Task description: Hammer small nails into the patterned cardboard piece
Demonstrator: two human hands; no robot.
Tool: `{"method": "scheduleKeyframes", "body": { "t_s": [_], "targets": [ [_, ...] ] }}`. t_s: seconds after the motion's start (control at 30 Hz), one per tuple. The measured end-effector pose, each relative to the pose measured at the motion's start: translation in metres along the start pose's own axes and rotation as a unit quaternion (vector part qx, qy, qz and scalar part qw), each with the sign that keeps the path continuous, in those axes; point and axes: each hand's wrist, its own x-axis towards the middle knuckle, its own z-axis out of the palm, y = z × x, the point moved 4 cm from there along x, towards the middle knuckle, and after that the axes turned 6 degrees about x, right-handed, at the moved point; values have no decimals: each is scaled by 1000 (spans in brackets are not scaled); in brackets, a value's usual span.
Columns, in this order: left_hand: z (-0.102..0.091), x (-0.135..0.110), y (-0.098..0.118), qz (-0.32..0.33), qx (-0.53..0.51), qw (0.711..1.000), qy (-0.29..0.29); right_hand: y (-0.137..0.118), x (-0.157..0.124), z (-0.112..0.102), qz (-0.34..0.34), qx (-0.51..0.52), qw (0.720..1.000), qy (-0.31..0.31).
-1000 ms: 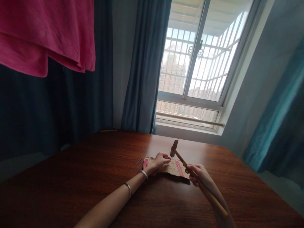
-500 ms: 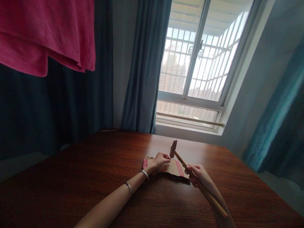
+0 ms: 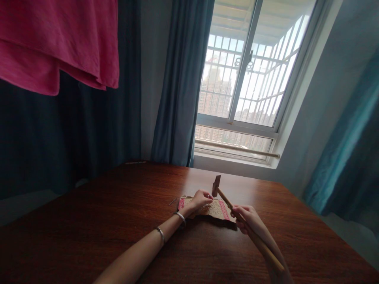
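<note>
On the dark wooden counter [image 3: 103, 221], toward its far side, the left hand [image 3: 201, 199] rests on a patterned card [image 3: 220, 210], its fingers pinched together on something perhaps too small to make out, while the right hand [image 3: 245, 217], fingers clamped round the handle, holds a hammer [image 3: 225, 200] tilted just above the card.

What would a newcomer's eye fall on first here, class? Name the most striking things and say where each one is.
The bright barred window at upper right draws the eye first, with a pink cloth hanging at upper left. Low on the wooden table, the right hand grips a wooden-handled hammer, its head just above the left hand, which rests on a patterned card.
</note>
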Motion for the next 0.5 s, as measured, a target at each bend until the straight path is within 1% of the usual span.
{"method": "scheduleKeyframes", "body": {
  "t_s": [0.13, 0.33, 0.5],
  "targets": [
    [1, 0, -1, -4, 8, 1000, 1, -2, -2, 1, 10, 0, 1000, 4],
    [0, 0, 0, -9, 7, 1000, 6, -1, -1, 1, 5, -3, 1000, 1],
    [2, 2, -4, -12, 3, 1000, 1, 1, 1, -1, 2, 7, 1000, -2]
  ]
}}
